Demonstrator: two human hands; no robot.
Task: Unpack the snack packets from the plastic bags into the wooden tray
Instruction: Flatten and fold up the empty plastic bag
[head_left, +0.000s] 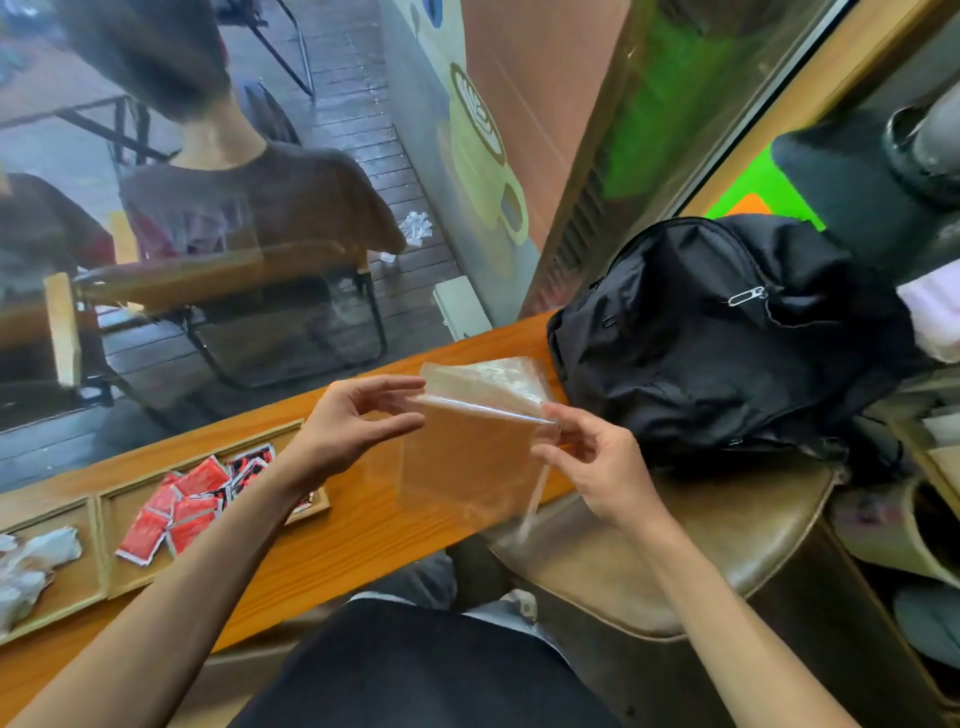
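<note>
Center of frame: right hand (597, 462) pinches an empty-looking clear plastic bag (467, 452) at its top corner; left hand (348, 431) is released, fingertips at the other corner. Red snack packets (182, 504) lie in wooden tray (202, 441), lower left. Emptying step seems finished; next probably needs another full bag.

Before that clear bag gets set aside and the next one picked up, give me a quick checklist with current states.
1. Clear plastic bag emptied: ok, the wood shows straight through it and no packet is visible inside.
2. Bag held securely: ok on the right hand, which pinches its top corner; the left hand has open fingers at the other corner, contact cannot tell.
3. Red snack packets in the wooden tray: ok, piled in the middle compartment.
4. Space left in that compartment: ok, bare wood shows around the pile.
5. Another full bag within reach: cannot tell, none visible; the black backpack hides its contents.
</note>
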